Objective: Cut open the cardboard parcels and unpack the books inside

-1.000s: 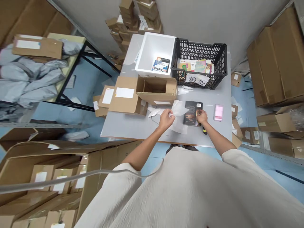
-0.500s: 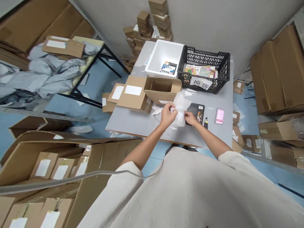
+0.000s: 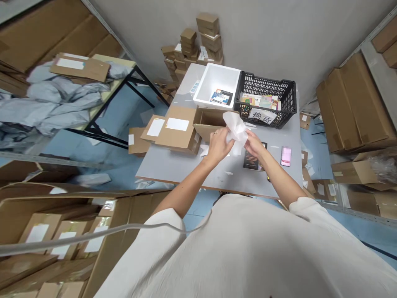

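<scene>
Between my hands is a crumpled piece of thin white wrapping [image 3: 237, 127], raised above the grey table [image 3: 214, 173]. My left hand [image 3: 218, 145] has its fingers closed on the left side of the wrapping. On its right side, my right hand [image 3: 253, 144] pinches the edge. A dark book [image 3: 250, 161] lies flat on the table, partly under my right hand and forearm. The open cardboard box [image 3: 206, 124] stands just behind my left hand.
Behind are a white bin [image 3: 203, 85] and a black crate [image 3: 281, 118], both holding books. Closed cartons [image 3: 175, 134] sit at the table's left. A phone [image 3: 285, 156] lies at the right. A large carton of parcels [image 3: 124, 223] stands at lower left.
Both hands have lifted the white wrapping, which is now bunched higher up in front of the open box. My right hand has moved up and right, off the book's left edge.
</scene>
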Demonstrator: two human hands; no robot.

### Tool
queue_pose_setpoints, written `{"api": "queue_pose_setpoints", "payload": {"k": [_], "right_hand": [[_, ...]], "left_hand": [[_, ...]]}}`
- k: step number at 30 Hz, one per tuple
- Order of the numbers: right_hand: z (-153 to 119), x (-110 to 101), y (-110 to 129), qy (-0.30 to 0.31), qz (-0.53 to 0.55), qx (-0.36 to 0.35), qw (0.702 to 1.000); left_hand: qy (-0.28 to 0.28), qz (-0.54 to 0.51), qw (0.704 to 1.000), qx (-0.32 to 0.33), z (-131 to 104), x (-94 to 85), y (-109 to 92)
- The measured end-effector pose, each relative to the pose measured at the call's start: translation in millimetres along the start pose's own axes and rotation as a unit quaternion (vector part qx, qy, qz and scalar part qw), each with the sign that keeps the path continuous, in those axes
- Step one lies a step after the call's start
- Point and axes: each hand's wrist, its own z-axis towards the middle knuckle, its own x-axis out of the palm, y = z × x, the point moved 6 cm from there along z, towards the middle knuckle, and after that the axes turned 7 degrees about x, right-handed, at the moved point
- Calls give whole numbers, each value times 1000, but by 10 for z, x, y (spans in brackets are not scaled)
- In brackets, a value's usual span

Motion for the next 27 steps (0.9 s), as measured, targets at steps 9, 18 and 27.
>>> {"api": "queue_pose_setpoints", "payload": {"k": [9,18,27], "right_hand": [[605,330,465,-60,-83,-84,991],[831,230,188,-146,-214,-99,961],[950,667,-35,-55,-542,-185,818]], "left_hand": [[-110,-30,990,77,821,-651,588],[-50,-89,994,41,1052,-398,1464],[136,-16,990,37,1050,115,1803]]}}
